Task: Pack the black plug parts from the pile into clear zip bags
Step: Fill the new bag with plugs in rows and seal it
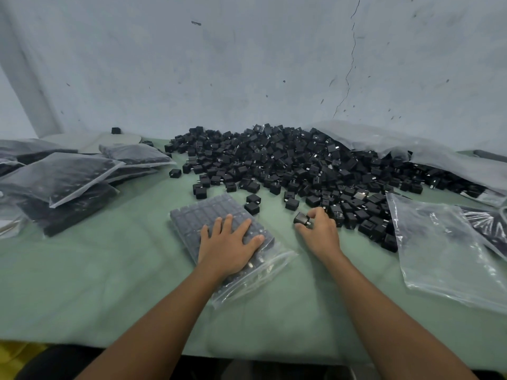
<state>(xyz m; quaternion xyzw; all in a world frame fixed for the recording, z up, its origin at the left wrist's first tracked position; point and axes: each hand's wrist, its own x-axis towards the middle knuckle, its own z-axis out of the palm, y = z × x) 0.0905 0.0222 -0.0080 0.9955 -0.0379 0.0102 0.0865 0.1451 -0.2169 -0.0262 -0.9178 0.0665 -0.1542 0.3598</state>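
Head view along a green cloth-covered tabletop (109, 283) set against a pale blue-grey wall (247, 64), which is scuffed and spotted, with a thin crack (349, 69) running down its right half. A broad pile of black plug parts (301, 163) spreads across the far centre and right of the tabletop, reaching the foot of the wall. A crumpled clear plastic sheet (384, 141) drapes over the pile's right flank.

A person's left hand (229, 244) lies flat, fingers straight and spread, pressing down on a clear zip bag (197, 215) at centre. The bag holds plug parts laid in neat rows, and its unfilled end points toward the near edge. Just to the right, the right hand (319, 234) has its grip clamped on a single plug part (301, 217). The part is pinched between thumb and fingertips at the near fringe of the pile, with its metal prongs showing.

At far left, filled zip bags (63, 174) lie stacked in a loose heap. At right, empty clear bags (439, 242) overlap the pile's edge. A pale round disc (120, 138) sits at the back left by the wall, with a small black piece (115, 130) on or behind it. Something yellow (13, 355) shows below the tabletop's near edge at bottom left.
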